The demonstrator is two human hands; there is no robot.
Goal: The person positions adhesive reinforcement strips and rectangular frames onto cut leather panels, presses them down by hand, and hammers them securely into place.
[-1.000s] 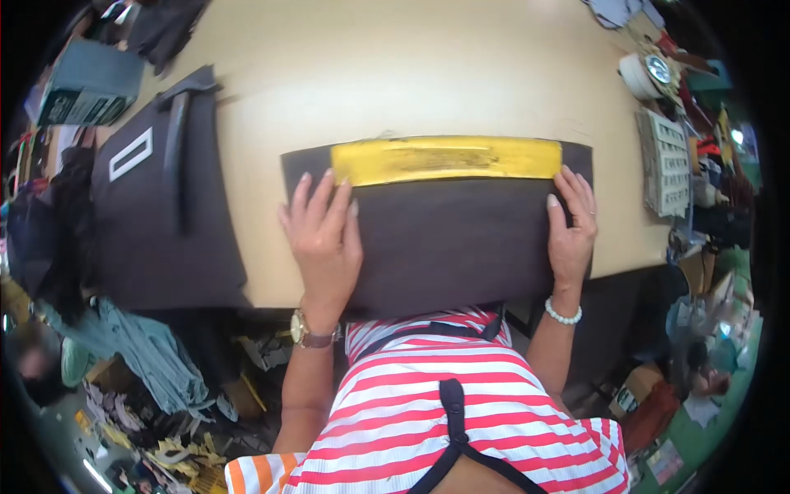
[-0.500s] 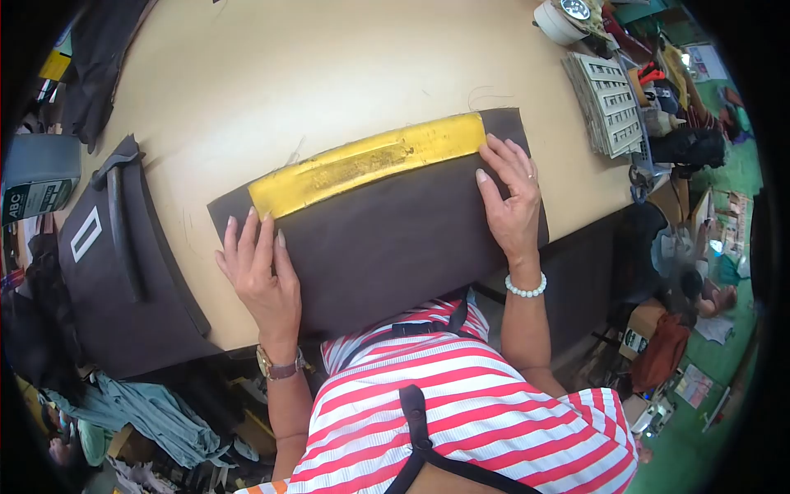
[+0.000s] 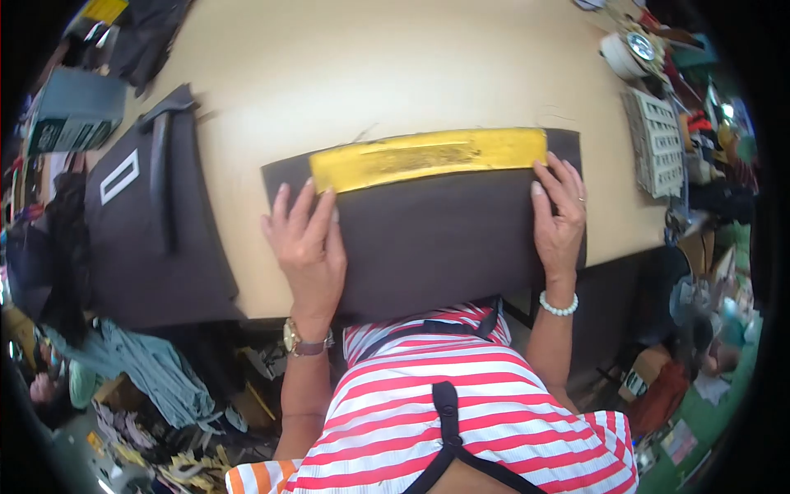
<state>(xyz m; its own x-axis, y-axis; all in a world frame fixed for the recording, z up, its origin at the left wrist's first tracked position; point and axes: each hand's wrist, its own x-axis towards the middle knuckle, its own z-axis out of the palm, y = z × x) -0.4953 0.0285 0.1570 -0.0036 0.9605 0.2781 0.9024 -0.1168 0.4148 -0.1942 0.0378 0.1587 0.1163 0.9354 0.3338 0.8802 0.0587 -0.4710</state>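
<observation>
A dark cloth panel [image 3: 436, 239] lies at the near edge of the table. Across its far side sits a worn yellow strip [image 3: 428, 159], flat on the cloth. My left hand [image 3: 309, 247] has its fingers spread, the fingertips at the strip's lower left corner. At the other end, my right hand [image 3: 561, 214] rests on the cloth with fingers apart, its fingertips touching the strip's lower right corner. Neither hand is wrapped round anything.
More dark cloth [image 3: 132, 239] on the left bears a hammer [image 3: 161, 181] and a white rectangular frame [image 3: 120, 177]. A bluish container [image 3: 78, 107] stands beyond. At right are a slotted white stack [image 3: 656, 144] and a round white dial device [image 3: 629, 53].
The view has turned and shifted, so the table and its things appear moved and rotated. Both hands keep nearly the same places at the ends of the yellow strip.
</observation>
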